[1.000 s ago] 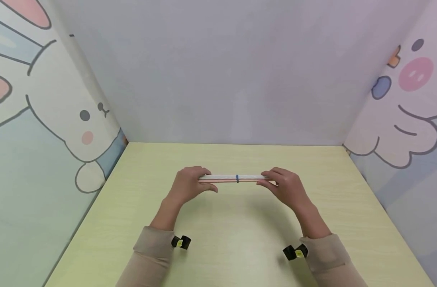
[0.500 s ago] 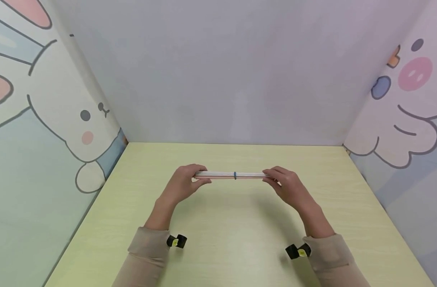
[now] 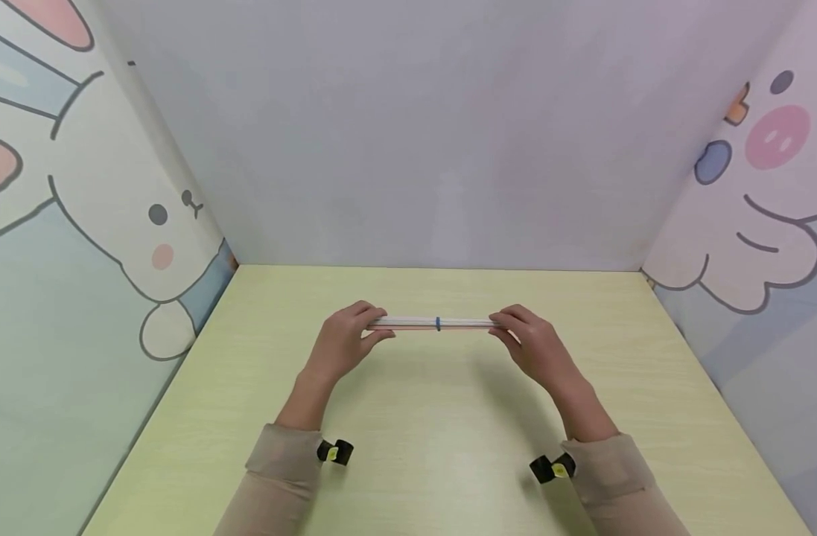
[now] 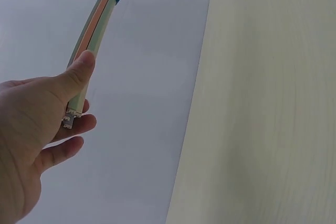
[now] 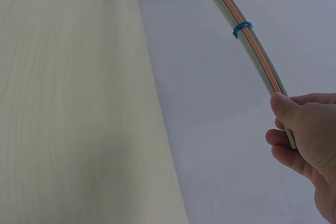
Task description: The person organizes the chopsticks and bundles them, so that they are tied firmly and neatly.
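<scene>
A slim bundle of long, flat strips (image 3: 408, 322), pale with one orange strip, is held level above the table. A blue band (image 3: 438, 324) is wrapped round its middle. My left hand (image 3: 341, 339) pinches the left end between thumb and fingers; in the left wrist view, small notched tips (image 4: 68, 119) show past the thumb. At the opposite end, my right hand (image 3: 538, 346) pinches the strips the same way. The right wrist view shows the bundle (image 5: 257, 56) slightly bowed between both hands. The strips' exact kind cannot be told.
A pale wood-grain table (image 3: 435, 454) lies beneath the hands. Behind it rises a plain grey wall (image 3: 435, 149). Side panels with a cartoon rabbit (image 3: 113, 171) and a cartoon pig (image 3: 777, 186) flank the table. Black wrist cameras (image 3: 334, 452) sit at the cuffs.
Both hands and the bundle have shifted slightly away from the body, toward the back wall. My left hand has also moved a little left, and the grip at both ends continues.
</scene>
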The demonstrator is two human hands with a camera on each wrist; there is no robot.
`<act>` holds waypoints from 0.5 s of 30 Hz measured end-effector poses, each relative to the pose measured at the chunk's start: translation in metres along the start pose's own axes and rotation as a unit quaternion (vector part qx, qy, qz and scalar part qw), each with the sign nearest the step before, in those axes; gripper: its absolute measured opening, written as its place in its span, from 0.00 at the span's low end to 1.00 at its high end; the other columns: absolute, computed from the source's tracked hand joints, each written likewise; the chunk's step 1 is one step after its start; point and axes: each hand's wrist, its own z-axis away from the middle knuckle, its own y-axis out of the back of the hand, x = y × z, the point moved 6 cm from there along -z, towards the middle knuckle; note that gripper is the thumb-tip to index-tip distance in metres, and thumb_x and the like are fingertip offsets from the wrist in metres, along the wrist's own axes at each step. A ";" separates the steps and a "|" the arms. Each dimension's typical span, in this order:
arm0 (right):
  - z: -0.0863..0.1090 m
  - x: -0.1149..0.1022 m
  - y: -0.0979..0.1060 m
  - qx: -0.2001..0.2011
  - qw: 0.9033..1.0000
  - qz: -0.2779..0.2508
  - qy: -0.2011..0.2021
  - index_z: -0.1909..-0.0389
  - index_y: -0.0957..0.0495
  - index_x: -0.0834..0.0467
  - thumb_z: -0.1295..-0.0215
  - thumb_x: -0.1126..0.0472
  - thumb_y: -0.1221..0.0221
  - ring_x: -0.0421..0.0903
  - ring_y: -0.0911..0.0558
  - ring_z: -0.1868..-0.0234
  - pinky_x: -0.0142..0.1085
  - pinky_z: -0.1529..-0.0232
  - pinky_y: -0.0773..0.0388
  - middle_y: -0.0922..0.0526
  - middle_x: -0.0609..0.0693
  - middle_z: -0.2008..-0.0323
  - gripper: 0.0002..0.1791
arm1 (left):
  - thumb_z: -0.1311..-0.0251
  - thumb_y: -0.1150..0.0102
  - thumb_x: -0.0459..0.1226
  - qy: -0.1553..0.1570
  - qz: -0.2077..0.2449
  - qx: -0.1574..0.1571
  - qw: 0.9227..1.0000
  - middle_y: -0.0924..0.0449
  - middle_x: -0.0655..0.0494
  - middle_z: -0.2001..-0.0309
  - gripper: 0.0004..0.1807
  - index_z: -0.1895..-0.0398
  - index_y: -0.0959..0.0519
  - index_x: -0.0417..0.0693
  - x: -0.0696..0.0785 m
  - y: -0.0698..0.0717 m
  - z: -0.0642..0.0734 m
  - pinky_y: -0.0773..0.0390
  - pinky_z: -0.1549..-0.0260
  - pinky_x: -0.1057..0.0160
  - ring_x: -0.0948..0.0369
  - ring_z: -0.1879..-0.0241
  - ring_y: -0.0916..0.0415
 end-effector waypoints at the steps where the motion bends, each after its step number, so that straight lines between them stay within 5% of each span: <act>1: 0.000 0.001 -0.001 -0.001 1.000 0.000 -0.003 0.58 0.15 0.65 0.49 0.72 0.27 0.46 0.18 0.68 0.40 0.71 0.20 0.17 0.55 0.61 0.15 | 0.53 0.21 0.42 0.001 0.001 -0.001 1.000 0.17 0.57 0.62 0.19 0.57 0.14 0.46 -0.001 -0.002 0.000 0.20 0.69 0.61 0.62 0.70 0.21; 15: 0.013 0.023 -0.027 -0.015 0.999 0.014 -0.033 0.58 0.14 0.63 0.46 0.67 0.27 0.48 0.18 0.67 0.42 0.69 0.20 0.16 0.54 0.62 0.13 | 0.50 0.24 0.46 0.034 -0.001 -0.052 0.998 0.17 0.59 0.65 0.19 0.56 0.13 0.47 -0.019 -0.033 0.002 0.21 0.66 0.59 0.61 0.67 0.21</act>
